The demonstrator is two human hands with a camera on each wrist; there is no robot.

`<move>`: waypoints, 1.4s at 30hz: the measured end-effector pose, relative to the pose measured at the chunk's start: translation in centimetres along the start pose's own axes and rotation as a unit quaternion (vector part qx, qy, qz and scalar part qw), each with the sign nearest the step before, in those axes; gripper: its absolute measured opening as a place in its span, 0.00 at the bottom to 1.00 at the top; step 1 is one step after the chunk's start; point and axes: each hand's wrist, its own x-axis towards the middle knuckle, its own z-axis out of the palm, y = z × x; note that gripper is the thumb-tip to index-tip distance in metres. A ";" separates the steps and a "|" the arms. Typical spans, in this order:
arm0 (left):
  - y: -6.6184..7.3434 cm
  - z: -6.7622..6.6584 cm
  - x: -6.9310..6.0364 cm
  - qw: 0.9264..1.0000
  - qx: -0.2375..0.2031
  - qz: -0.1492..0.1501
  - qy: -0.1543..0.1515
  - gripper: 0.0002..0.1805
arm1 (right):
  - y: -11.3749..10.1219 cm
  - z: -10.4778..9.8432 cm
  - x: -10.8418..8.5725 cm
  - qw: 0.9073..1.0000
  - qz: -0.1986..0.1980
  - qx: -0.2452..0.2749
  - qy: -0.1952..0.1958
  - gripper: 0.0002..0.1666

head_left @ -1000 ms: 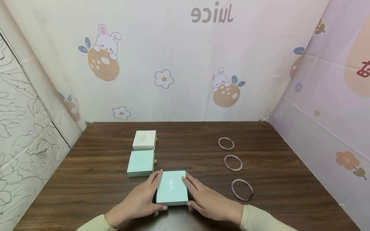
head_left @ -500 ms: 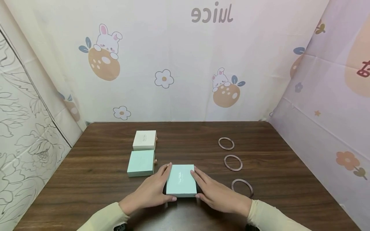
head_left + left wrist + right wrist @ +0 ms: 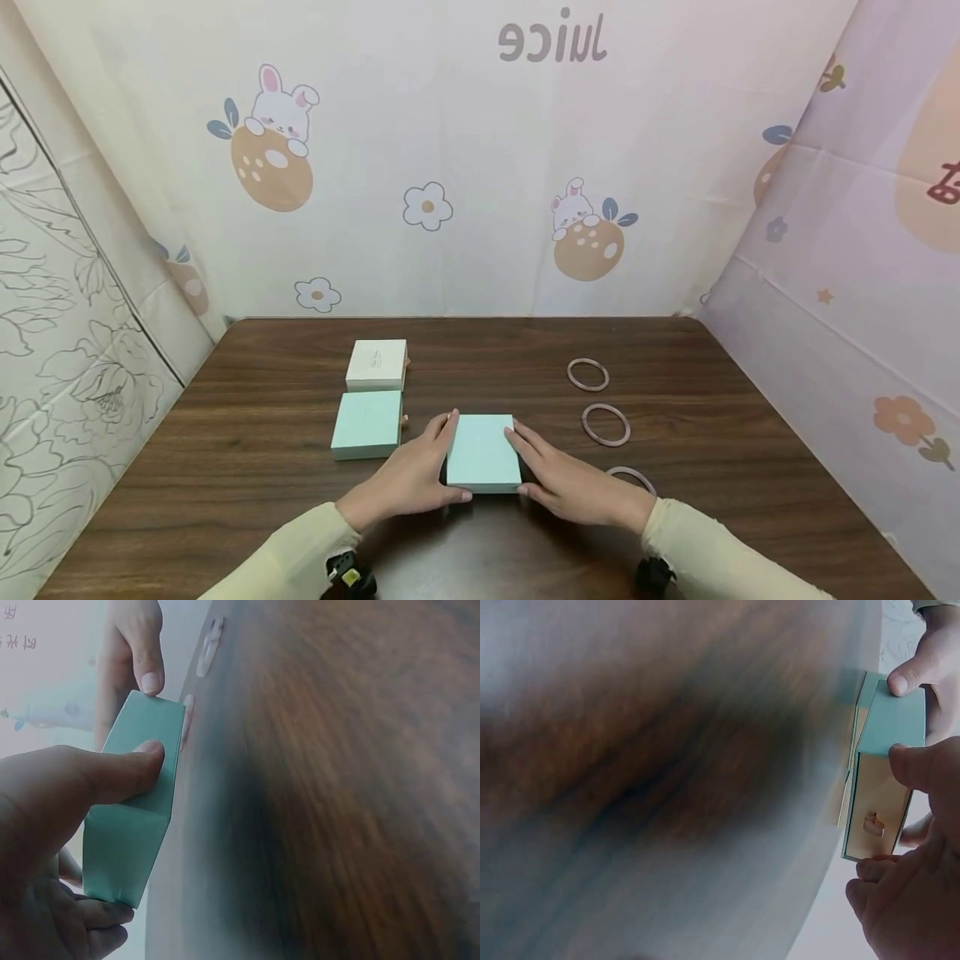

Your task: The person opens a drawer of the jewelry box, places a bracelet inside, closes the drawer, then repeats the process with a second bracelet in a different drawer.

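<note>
Drawer box (image 3: pixel 483 452), pale green, is being held between my left hand (image 3: pixel 408 478) and right hand (image 3: pixel 573 482), each gripping one side, midway between the left and right edges of the tabletop (image 3: pixel 487 362). I'm probably placing it. Next is maybe calling for holding it flat and letting go gently.

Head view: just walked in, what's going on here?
A person holds a mint-green square cardboard box between their left grip and right grip. A cream square cardboard box and, nearer the person, a second mint-green box sit to the left on the dark brown wood-grain table. Three thin pinkish-grey rings lie to the right, the nearest partly hidden.
</note>
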 end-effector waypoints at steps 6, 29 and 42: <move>-0.2 0.4 1.0 1.000 -0.004 -0.014 0.001 0.58 | 0.8 -0.3 0.6 1.000 0.007 0.014 -0.010 0.42; -1.5 1.5 3.0 0.998 -0.030 -0.054 -0.014 0.58 | 2.2 -0.2 2.6 0.999 0.025 0.029 -0.031 0.41; -1.8 1.2 3.0 0.997 -0.049 -0.060 -0.029 0.58 | 3.0 -0.6 2.6 0.997 0.016 0.067 -0.019 0.41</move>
